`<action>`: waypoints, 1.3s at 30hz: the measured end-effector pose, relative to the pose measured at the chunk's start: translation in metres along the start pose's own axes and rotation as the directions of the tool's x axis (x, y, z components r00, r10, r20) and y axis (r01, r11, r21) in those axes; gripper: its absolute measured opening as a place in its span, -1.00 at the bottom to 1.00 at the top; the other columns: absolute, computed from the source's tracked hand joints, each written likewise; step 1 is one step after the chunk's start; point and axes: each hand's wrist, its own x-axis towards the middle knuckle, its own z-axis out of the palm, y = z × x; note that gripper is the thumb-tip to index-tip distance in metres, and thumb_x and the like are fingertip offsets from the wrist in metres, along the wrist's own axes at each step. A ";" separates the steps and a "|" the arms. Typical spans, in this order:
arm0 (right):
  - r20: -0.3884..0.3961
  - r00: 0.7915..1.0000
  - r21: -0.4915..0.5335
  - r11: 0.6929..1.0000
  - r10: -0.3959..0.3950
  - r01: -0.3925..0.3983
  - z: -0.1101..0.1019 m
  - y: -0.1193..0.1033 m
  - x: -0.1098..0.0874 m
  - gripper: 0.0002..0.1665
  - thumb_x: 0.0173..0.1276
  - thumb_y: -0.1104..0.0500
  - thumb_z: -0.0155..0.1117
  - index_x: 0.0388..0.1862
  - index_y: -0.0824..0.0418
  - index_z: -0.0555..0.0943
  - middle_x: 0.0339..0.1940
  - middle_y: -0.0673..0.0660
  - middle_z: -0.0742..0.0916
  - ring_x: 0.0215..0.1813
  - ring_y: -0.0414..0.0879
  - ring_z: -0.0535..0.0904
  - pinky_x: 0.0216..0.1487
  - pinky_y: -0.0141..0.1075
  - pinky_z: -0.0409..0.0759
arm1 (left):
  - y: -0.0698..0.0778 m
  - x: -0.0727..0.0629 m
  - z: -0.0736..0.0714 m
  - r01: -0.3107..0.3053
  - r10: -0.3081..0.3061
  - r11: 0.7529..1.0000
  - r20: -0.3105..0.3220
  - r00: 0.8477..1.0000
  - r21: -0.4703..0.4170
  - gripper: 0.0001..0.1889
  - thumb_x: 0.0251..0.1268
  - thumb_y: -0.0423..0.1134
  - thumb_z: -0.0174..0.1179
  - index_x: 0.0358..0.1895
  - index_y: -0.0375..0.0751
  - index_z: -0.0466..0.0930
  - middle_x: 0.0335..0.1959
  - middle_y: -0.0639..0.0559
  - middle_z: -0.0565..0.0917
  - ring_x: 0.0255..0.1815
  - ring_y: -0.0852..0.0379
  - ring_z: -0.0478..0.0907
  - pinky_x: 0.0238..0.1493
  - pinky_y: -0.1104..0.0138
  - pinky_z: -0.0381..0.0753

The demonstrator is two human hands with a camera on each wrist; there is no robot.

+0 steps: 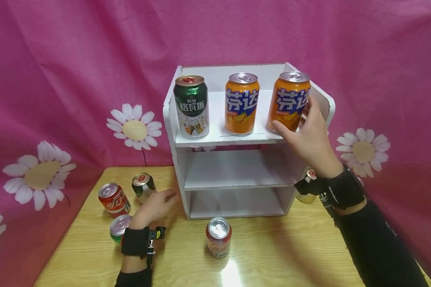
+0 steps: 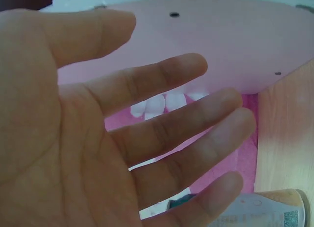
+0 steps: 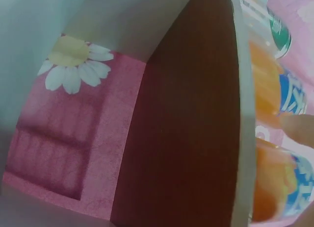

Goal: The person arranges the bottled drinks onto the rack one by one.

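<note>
My right hand (image 1: 314,137) grips an orange soda can (image 1: 290,103) at the right end of the shelf unit's top board, thumb in front and fingers round its right side. That can (image 3: 277,183) also shows in the right wrist view. A second orange soda can (image 1: 242,104) stands in the middle of the board, and a green and white can (image 1: 192,107) at the left end. Beside the unit's lower left side is my left hand (image 1: 156,209), holding nothing. The left wrist view shows its palm and spread fingers (image 2: 162,134), near a dark green and white can (image 1: 143,187) on the table.
The white three-level shelf unit (image 1: 233,182) stands on a wooden table (image 1: 265,247) before a pink flowered cloth. Left are a red can (image 1: 114,200) and a green can (image 1: 119,227). One red can (image 1: 219,238) stands in front; another can (image 1: 305,197) is partly hidden at right.
</note>
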 end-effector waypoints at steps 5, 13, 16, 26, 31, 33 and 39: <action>-0.055 0.991 -0.002 0.992 -0.124 0.124 -0.004 0.011 -0.027 -0.03 0.19 0.15 0.40 0.43 0.33 0.06 0.31 0.32 0.35 0.35 0.11 0.28 0.29 -0.09 0.28 | 0.005 -0.003 0.003 0.013 -0.013 1.000 0.007 1.000 0.016 -0.60 0.49 -0.13 -0.06 0.13 -0.39 0.50 0.01 -0.23 0.61 0.04 -0.17 0.53 0.07 -0.01 0.44; -0.180 0.891 -0.051 0.908 -0.418 0.416 -0.008 0.042 -0.074 -0.35 0.21 0.14 0.34 0.19 0.45 0.39 0.07 0.35 0.54 0.02 0.15 0.51 0.13 -0.49 0.35 | 0.005 -0.014 0.011 0.031 -0.032 0.999 0.020 0.999 0.027 -0.62 0.47 -0.14 -0.02 0.10 -0.37 0.52 -0.08 -0.16 0.64 -0.10 -0.03 0.58 -0.04 0.05 0.50; -0.154 0.874 -0.067 0.888 -0.461 0.456 -0.004 0.060 -0.091 -0.32 0.26 -0.08 0.27 0.11 0.46 0.46 -0.05 0.33 0.59 -0.09 0.06 0.53 0.06 -0.51 0.35 | 0.003 -0.018 0.014 0.004 -0.004 1.000 0.001 1.000 0.030 -0.70 0.45 -0.18 0.01 0.01 -0.32 0.57 -0.19 -0.06 0.64 -0.24 0.12 0.56 -0.18 0.14 0.53; 0.066 0.963 -0.120 0.956 -0.260 0.266 0.012 0.115 -0.138 -0.47 0.04 0.44 0.40 0.04 0.39 0.49 -0.05 0.19 0.62 -0.14 0.05 0.55 -0.07 -0.46 0.40 | 0.000 -0.042 0.017 -0.021 0.039 0.994 -0.168 0.985 0.106 -0.70 0.39 -0.18 0.10 0.08 -0.22 0.54 -0.06 -0.09 0.59 -0.03 -0.01 0.54 -0.09 0.10 0.53; 0.101 0.972 -0.115 0.968 -0.210 0.221 0.016 0.130 -0.154 -0.55 0.10 0.40 0.38 0.01 0.36 0.51 -0.06 0.19 0.64 -0.08 -0.07 0.53 -0.07 -0.57 0.38 | -0.012 -0.061 0.010 -0.071 0.116 0.987 -0.324 0.939 0.147 -0.73 0.26 -0.29 0.23 0.00 -0.26 0.58 -0.05 -0.14 0.59 -0.01 -0.10 0.52 -0.09 0.01 0.51; 0.103 0.973 -0.106 0.970 -0.209 0.220 0.017 0.135 -0.159 -0.56 0.09 0.42 0.38 -0.02 0.36 0.53 -0.07 0.19 0.64 -0.05 -0.18 0.50 -0.07 -0.61 0.38 | -0.020 -0.066 0.006 -0.091 0.159 0.977 -0.379 0.912 0.191 -0.74 0.18 -0.30 0.30 -0.06 -0.25 0.61 -0.09 -0.14 0.61 -0.04 -0.13 0.52 -0.10 -0.02 0.49; 0.128 0.979 -0.120 0.978 -0.156 0.172 0.019 0.144 -0.169 -0.62 0.14 0.39 0.37 -0.05 0.34 0.53 -0.08 0.17 0.64 -0.06 -0.21 0.50 -0.12 -0.56 0.45 | -0.045 -0.077 -0.006 -0.066 0.212 0.950 -0.478 0.852 0.304 -0.69 -0.03 -0.26 0.44 -0.18 -0.23 0.63 -0.14 -0.17 0.60 -0.04 -0.21 0.47 -0.05 -0.16 0.32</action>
